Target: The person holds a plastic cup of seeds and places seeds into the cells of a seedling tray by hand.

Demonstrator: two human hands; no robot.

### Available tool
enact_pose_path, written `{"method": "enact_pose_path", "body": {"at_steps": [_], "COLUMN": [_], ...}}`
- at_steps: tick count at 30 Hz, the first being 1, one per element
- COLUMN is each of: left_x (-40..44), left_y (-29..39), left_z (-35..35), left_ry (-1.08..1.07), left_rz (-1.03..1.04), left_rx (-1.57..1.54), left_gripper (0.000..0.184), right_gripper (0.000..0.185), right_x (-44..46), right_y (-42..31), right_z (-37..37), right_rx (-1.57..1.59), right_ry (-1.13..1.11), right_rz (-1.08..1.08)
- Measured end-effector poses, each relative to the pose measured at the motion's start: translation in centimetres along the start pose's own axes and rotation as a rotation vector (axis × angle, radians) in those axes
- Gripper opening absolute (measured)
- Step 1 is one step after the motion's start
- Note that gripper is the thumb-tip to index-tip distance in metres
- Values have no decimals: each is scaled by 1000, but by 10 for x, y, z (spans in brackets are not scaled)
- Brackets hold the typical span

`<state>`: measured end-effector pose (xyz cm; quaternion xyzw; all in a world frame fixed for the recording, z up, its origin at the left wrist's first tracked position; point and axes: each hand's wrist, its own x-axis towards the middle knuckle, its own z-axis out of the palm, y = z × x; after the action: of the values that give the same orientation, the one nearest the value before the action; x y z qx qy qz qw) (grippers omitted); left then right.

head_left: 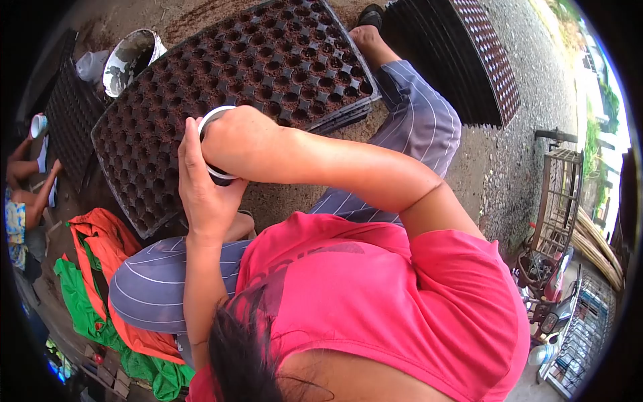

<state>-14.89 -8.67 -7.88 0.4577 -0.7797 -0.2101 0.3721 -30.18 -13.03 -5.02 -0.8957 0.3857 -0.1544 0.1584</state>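
My left hand (203, 175) is wrapped round the side of a small white-rimmed cup (221, 175), which looks dark inside. Over the cup's mouth lies my right hand (240, 139), its fingers reaching down inside and hidden from sight. What those fingers hold, if anything, does not show. Both hands are above a black seedling tray (321, 115), whose many cells contain brown soil with a hollow in each. More trays are stacked beneath it.
A tall stack of black trays (479, 60) stands at the upper right. A paint-stained bucket (120, 78) is beyond the tray's far left. Orange cloth (110, 234) and green cloth (77, 295) lie at the left, where another person's hand (55, 165) shows. A motorcycle (546, 288) stands right.
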Motion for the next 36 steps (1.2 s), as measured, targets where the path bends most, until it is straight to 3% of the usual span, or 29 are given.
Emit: {"method": "enact_pose_path", "body": {"at_steps": [4,6,7,8,9,10,11,12,16,33,36], "left_x": [-8,-6,-6,-7,-8,-8,-8,-8,-8,-7,-7], "left_y": [-5,-6,-7,-8,-10,-12,-13,-13,-14,-11,-10], "left_z": [-2,-2,-4,-5,-6,-7,-7,-8,-4,-5,-6], "left_ry": [-17,2,4,7,10,21,31,32,11,18,26], "left_rz": [-86,-61,-67,-74,-79,-64,-49,-51,-61,-28,-34], "left_rx": [-32,3,-5,-12,-12,-9,-6,-7,-21,2,32], "left_gripper": [116,116,116,115,115,115,114,114,114,113,111], "right_gripper": [15,17,20,22,22,20,19,19,22,24,25], "right_x": [2,0,-7,-15,-28,-40,-56,-68,-90,-93,-95], "right_y": [1,14,29,37,66,91,119,131,171,174,175], "right_z": [1,-22,-32,-57,-55,-58,-56,-59,-41,-40,-37], "right_rx": [-13,87,88,203,130,131,-7,-37,-1,81,47], "right_ry": [-48,-142,-60,-34,52,1,97,65,46,-80,5], "right_rz": [13,128,159,348,399,640,551,648,669,738,642]}}
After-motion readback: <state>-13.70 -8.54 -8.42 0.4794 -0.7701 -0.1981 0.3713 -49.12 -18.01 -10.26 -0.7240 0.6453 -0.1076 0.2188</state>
